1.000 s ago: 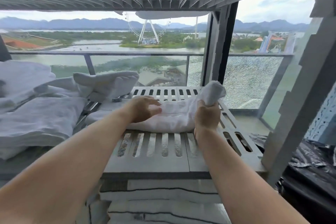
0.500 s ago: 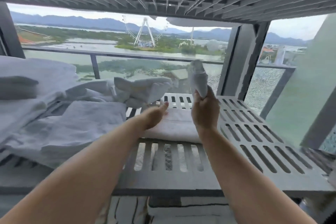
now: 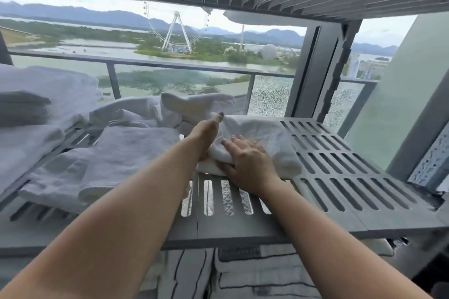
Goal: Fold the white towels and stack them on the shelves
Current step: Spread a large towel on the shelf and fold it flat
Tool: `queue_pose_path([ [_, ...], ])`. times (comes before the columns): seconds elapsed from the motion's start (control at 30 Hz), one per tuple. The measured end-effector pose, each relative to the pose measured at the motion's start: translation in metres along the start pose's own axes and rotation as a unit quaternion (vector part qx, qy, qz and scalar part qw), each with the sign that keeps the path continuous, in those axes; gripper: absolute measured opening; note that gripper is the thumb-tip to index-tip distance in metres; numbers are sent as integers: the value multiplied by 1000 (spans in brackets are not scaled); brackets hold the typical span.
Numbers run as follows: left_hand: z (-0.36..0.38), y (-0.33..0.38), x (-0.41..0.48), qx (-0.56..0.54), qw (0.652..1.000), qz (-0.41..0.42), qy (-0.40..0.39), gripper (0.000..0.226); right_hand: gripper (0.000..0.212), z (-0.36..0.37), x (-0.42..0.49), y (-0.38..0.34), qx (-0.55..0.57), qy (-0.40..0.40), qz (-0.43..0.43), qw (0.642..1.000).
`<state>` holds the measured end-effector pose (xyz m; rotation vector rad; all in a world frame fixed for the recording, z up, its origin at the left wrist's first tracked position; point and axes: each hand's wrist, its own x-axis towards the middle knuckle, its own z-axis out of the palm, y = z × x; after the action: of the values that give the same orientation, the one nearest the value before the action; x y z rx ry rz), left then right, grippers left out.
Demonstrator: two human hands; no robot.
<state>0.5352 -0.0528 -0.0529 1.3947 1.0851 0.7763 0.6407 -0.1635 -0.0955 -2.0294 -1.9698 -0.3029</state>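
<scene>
Towel sits under your R hand, pressed flat w/ fingers straight, L hand straight-fingered, edge-on at its left side, folded stack further left.

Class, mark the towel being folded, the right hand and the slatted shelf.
towel being folded (image 3: pixel 262 133), head view, flat top layer.
right hand (image 3: pixel 245 162), head view, back of the hand.
slatted shelf (image 3: pixel 352 223), head view, bare front edge.
</scene>
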Motion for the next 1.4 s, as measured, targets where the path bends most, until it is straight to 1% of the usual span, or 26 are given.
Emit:
queue_pose_path([
  [0.03, -1, 1, -3, 112, 993, 36, 23, 71, 80, 1, 0, -1, -9, -30, 1, 1000],
  [0.07, -2, 0, -1, 206, 975, 66, 54, 67, 87, 2, 0, -1, -19, -52, 1, 998],
  [0.1, -3, -1, 1, 313, 937, 115, 101, 59, 93, 2, -1, -1, -26, -64, -1, 998],
  [0.17, -5, 2, -2, 434, 866, 181, 172, 44, 94, 3, -1, -1, -24, -65, -8, 998],
  [0.2, -5, 4, -3, 487, 824, 216, 194, 42, 90, 3, -3, 0, -13, -53, -13, 998],
  [0.23, -5, 6, -1, 542, 779, 247, 196, 42, 85, 3, -6, 1, 4, -34, -22, 999],
  [0.27, -6, 8, 0, 593, 739, 266, 176, 42, 77, 3, -10, 2, 23, -12, -34, 999],
  [0.3, -5, 10, 1, 629, 710, 279, 151, 42, 68, 3, -14, 4, 41, 9, -50, 998],
  [0.33, -6, 13, 4, 644, 696, 287, 131, 42, 58, 2, -18, 6, 54, 26, -64, 996],
  [0.4, -6, 18, 8, 643, 695, 305, 98, 43, 50, -1, -23, 7, 66, 41, -76, 994],
  [0.43, -4, 20, 10, 634, 705, 311, 70, 46, 50, -3, -25, 6, 65, 44, -75, 994],
  [0.47, -2, 22, 10, 615, 725, 308, 35, 52, 49, -4, -26, 4, 62, 50, -73, 994],
  [0.5, 1, 23, 9, 602, 742, 297, 3, 58, 48, -5, -27, 3, 58, 61, -69, 994],
  [0.53, 5, 24, 8, 599, 750, 280, -19, 62, 47, -6, -29, 2, 56, 74, -65, 994],
  [0.63, 13, 24, 10, 633, 739, 226, -45, 57, 44, -10, -35, 9, 65, 102, -55, 991],
  [0.77, 25, 23, 3, 679, 711, 170, -61, 59, 44, -12, -50, 31, 131, 124, -30, 983],
  [0.87, 35, 14, -10, 696, 691, 177, -80, 65, 45, -16, -64, 50, 171, 145, -2, 975],
  [0.93, 39, 11, -18, 681, 702, 186, -91, 63, 45, -20, -71, 58, 209, 138, 37, 967],
  [1.0, 41, 11, -24, 669, 716, 165, -107, 57, 38, -28, -75, 60, 265, 125, 108, 950],
  [1.07, 42, 12, -32, 669, 720, 134, -126, 52, 32, -36, -73, 60, 292, 123, 171, 933],
  [1.17, 43, 15, -49, 659, 733, 119, -119, 58, 27, -46, -72, 58, 223, 145, 196, 944],
  [1.2, 43, 15, -54, 659, 735, 117, -113, 61, 23, -47, -73, 57, 184, 144, 204, 951],
  [1.23, 44, 15, -59, 656, 738, 112, -110, 64, 27, -47, -75, 56, 147, 129, 218, 956],
  [1.27, 44, 14, -64, 652, 743, 107, -107, 66, 37, -47, -78, 56, 120, 100, 237, 959],
  [1.33, 43, 12, -73, 636, 758, 101, -100, 68, 52, -45, -84, 56, 112, 34, 273, 955],
  [1.4, 42, 11, -83, 617, 776, 97, -87, 70, 59, -44, -86, 56, 145, -14, 286, 947],
])
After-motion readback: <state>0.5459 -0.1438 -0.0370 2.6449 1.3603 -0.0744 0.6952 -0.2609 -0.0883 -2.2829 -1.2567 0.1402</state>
